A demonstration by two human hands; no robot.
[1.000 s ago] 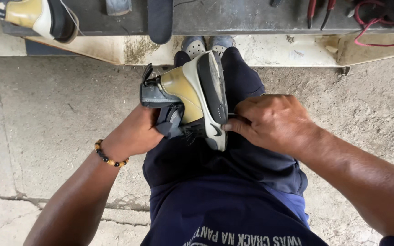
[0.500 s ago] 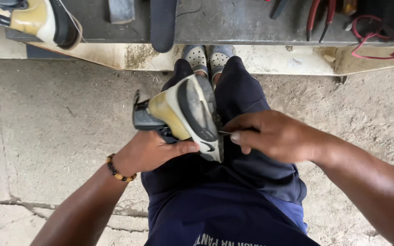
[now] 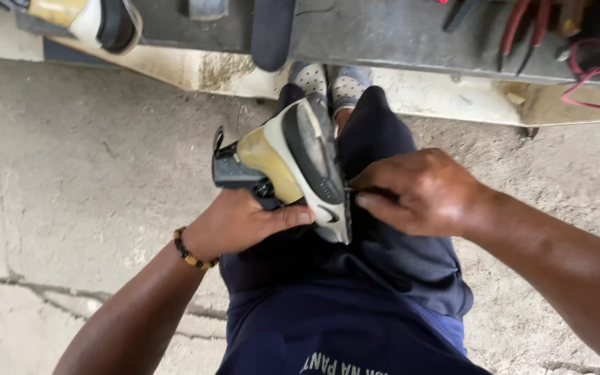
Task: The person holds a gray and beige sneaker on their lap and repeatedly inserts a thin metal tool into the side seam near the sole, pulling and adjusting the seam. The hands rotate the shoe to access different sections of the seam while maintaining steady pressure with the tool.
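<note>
Sneaker [image 3: 293, 163] held sole-up over the person's lap.
Left hand [image 3: 241, 226] is wrapped around its upper from below; right hand [image 3: 418, 191] pinches a thin tool, barely visible, at the sole's edge.

Yellow-grey sneaker [image 3: 293, 163], sole-up on lap

Street-side shoe repair spot: rough concrete ground [image 3: 92, 208], low workbench [image 3: 397, 35] w/ pliers [image 3: 522, 35], spare shoe [image 3: 85, 21].

Matt rubber-soled shoe [image 3: 300, 163], rough concrete floor [image 3: 92, 173], dark cloth trousers [image 3: 383, 257].
</note>
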